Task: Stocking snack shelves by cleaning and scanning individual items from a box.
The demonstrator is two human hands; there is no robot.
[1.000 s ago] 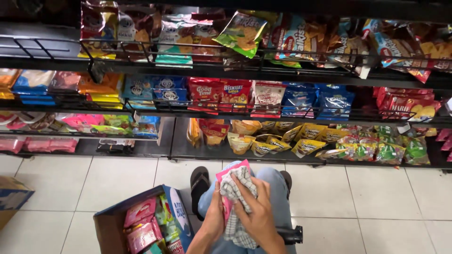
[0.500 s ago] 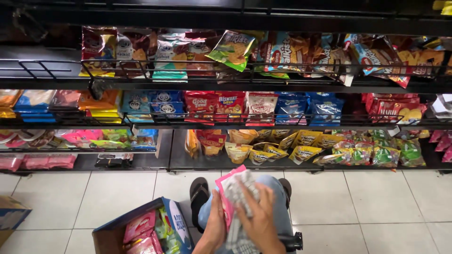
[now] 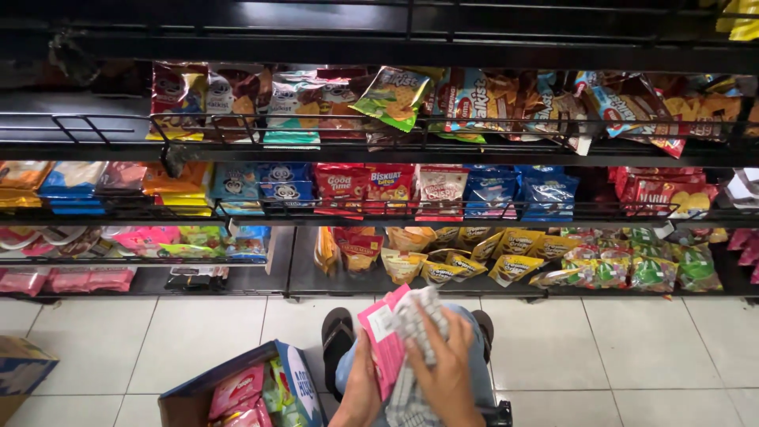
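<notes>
I look down at store shelves full of snack bags. My left hand (image 3: 360,389) holds a pink snack packet (image 3: 381,336) upright by its lower edge. My right hand (image 3: 445,372) presses a grey-and-white cloth (image 3: 415,328) against the packet's face. Both hands are low in the middle of the view, above my knees in blue jeans and my dark sandals (image 3: 337,338). To my left, an open cardboard box (image 3: 296,383) on the floor holds several pink and green packets.
Black wire shelves (image 3: 261,209) run across the view in tiers, packed with colourful snack bags. The lowest shelf (image 3: 237,281) sits just above the white tiled floor (image 3: 182,332). Another cardboard box (image 3: 22,372) shows at the far left edge.
The view has tilted slightly upward, showing more of the top shelves. My right hand has shifted the cloth across the pink packet; the left hand keeps its hold.
</notes>
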